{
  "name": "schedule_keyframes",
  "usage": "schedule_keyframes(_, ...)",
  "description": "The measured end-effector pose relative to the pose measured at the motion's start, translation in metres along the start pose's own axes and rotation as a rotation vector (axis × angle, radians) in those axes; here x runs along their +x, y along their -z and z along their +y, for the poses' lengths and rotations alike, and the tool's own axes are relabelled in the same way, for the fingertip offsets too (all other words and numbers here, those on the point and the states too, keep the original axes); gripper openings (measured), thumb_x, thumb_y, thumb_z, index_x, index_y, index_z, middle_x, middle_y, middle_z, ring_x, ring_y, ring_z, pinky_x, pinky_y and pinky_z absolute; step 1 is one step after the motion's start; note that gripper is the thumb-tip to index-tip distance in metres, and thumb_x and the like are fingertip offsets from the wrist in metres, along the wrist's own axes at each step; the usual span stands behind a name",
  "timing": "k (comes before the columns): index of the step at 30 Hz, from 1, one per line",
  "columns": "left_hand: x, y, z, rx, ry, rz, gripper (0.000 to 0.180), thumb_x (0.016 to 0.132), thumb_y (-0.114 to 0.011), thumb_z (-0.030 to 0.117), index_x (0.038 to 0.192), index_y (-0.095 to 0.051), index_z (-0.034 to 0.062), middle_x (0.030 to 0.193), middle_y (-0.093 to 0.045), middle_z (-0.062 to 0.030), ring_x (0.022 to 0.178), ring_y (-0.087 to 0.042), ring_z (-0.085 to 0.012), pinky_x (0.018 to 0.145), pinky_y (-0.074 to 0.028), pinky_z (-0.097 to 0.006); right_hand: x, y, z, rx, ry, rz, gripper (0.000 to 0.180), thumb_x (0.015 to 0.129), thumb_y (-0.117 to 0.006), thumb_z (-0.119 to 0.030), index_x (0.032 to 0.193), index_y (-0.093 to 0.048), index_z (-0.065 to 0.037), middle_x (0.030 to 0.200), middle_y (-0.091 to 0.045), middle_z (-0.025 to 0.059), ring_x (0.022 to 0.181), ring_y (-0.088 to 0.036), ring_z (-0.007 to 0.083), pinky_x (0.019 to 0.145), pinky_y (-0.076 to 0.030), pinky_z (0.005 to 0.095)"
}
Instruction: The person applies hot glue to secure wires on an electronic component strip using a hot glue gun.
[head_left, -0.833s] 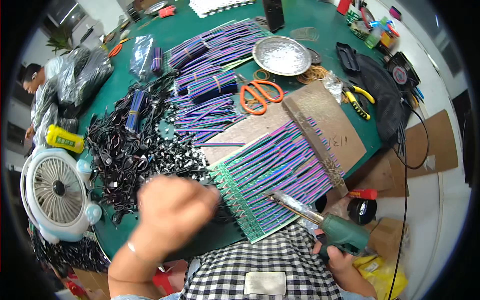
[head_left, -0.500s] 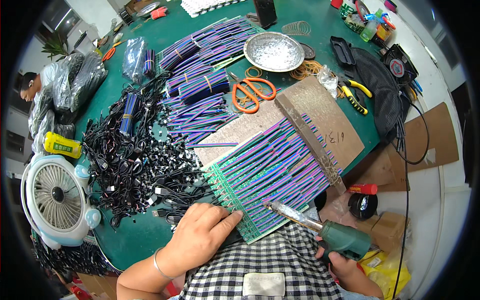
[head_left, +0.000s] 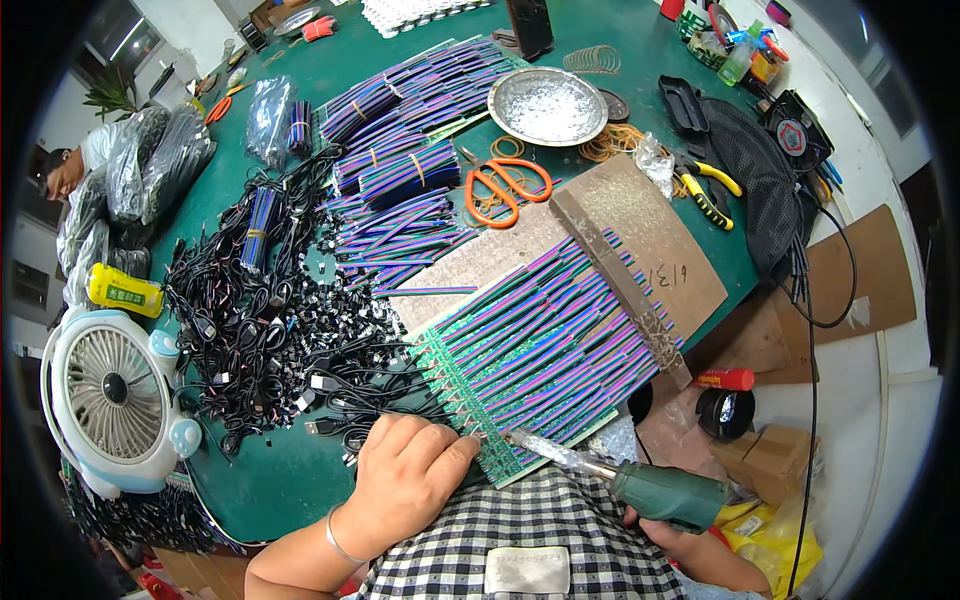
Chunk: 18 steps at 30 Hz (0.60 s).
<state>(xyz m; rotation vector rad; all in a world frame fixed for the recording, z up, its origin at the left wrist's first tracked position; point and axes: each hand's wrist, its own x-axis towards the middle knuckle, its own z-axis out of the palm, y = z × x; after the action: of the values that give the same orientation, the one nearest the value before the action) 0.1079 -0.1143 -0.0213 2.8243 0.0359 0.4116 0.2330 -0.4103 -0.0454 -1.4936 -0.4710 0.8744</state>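
Observation:
A green circuit board panel (head_left: 497,462), with rows of flat striped ribbon wires (head_left: 540,345) across it, lies at a slant before me. Short wire ends with black cables run along its left edge. At the near end of that edge, my left hand (head_left: 408,482) is closed, thumb and forefinger pinched together; what they hold is too small to make out. My right hand (head_left: 672,538) grips a green soldering gun (head_left: 668,496) from below. The gun's silvery tip is at the board, close to my left fingertips. A metal bar (head_left: 622,290) presses across the ribbon wires' far ends.
Under the panel is a brown board (head_left: 690,235). Left lies a heap of black cables (head_left: 260,340), beside a fan (head_left: 115,385). Beyond are orange scissors (head_left: 492,195), a metal bowl (head_left: 548,137), yellow-handled pliers (head_left: 712,190) and bundled ribbon wires (head_left: 410,172). Another person (head_left: 75,170) sits far left.
The soldering gun has moved left and nearer to me, its tip coming close to my left fingers. My left hand has shifted slightly nearer to me, its fingers more bunched.

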Motion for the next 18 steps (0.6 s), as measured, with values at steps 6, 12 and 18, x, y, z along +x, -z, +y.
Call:
schedule_keyframes(6,0.0014,0.0032,0.0011,0.024,-0.019,-0.05,0.021,0.071,-0.061,0.014,0.091,-0.067,0.0101,0.079,-0.056,0.0012,0.073,-0.053,-0.0159,0.068,-0.041,-0.031,0.0016,-0.0038,-0.0061,-0.096,-0.067,-0.002,0.028,0.074,-0.069,-0.003,0.101,-0.065,0.003,0.094,-0.066,0.0133,0.082,-0.066,0.0219,0.072,-0.051,0.0308)
schedule_keyframes(12,0.0011,0.0016,-0.001,0.024,-0.039,-0.018,0.02,0.072,-0.061,0.015,0.091,-0.066,0.0122,0.08,-0.055,0.0023,0.072,-0.053,-0.0154,0.068,-0.041,-0.031,0.0029,-0.0035,-0.006,-0.208,-0.038,-0.014,0.026,0.074,-0.069,-0.005,0.099,-0.066,0.003,0.092,-0.067,0.0135,0.079,-0.066,0.0229,0.071,-0.051,0.0311)
schedule_keyframes(18,0.0003,0.0009,-0.0044,0.013,-0.039,-0.007,0.02,0.072,-0.06,0.016,0.091,-0.066,0.0131,0.08,-0.056,0.0025,0.073,-0.052,-0.0153,0.068,-0.041,-0.031,0.0048,-0.0037,-0.0052,-0.208,-0.042,-0.04,0.026,0.075,-0.07,-0.008,0.099,-0.066,0.002,0.093,-0.067,0.0134,0.08,-0.067,0.0234,0.071,-0.051,0.0316)
